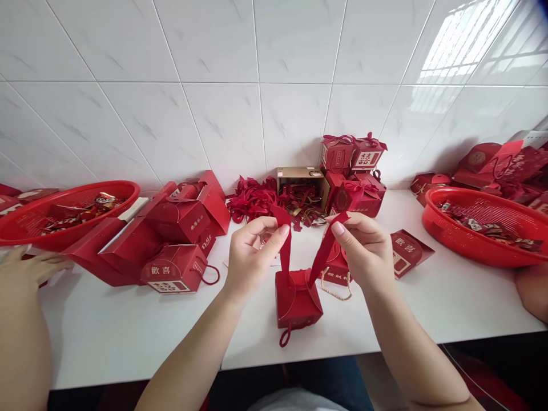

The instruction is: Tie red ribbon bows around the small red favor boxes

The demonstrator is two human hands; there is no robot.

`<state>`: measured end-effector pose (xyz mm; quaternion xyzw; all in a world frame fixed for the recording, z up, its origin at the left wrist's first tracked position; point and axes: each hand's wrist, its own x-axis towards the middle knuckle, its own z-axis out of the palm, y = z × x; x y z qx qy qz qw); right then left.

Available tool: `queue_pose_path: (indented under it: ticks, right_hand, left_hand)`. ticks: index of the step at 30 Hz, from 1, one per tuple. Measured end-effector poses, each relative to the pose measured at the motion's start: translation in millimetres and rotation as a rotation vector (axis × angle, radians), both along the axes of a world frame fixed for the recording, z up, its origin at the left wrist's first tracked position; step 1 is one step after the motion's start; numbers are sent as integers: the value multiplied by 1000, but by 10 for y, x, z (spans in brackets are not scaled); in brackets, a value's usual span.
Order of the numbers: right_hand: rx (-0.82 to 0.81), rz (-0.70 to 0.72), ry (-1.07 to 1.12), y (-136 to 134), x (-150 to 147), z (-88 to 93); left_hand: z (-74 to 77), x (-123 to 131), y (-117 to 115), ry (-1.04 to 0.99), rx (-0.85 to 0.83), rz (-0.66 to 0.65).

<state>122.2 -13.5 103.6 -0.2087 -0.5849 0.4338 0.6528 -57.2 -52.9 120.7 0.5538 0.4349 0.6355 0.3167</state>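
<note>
A small red gift box (299,305) stands in front of me near the table's front edge, a dark red cord loop hanging from its near side. From its top a red ribbon (286,257) rises in two ends. My left hand (256,251) pinches one end between thumb and fingers. The other end is pinched in my right hand (363,245), so the two ends spread apart in a V. Just behind, partly hidden by my right hand, sits another red box (336,271) with a beige rope handle.
Red ribbons (254,197) lie heaped by a cardboard box (302,174) of ribbon pieces at the wall. Tied boxes (366,160) are stacked beside it. Red baskets (483,228) of wrapped sweets flank both sides. Folded boxes (180,222) crowd the left. Other people's arms (25,308) reach in at both edges.
</note>
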Motion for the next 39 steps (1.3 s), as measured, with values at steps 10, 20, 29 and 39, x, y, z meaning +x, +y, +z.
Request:
queue_pose_path:
  ticks: [10,20,29,39]
  right_hand:
    - [-194,150,-157,-15,-72,183]
    - [227,240,-391,25,-60,-15]
    - [737,-50,-599,166,-10,-210]
    - [137,-502,-318,-137,368,-704]
  left_hand:
    - [10,9,-58,138,38,-208]
    - [18,-11,-11,324,-132,-219]
    - [-70,-143,20,-280,-422,-474]
    - [-581,-429,-314,497,197,454]
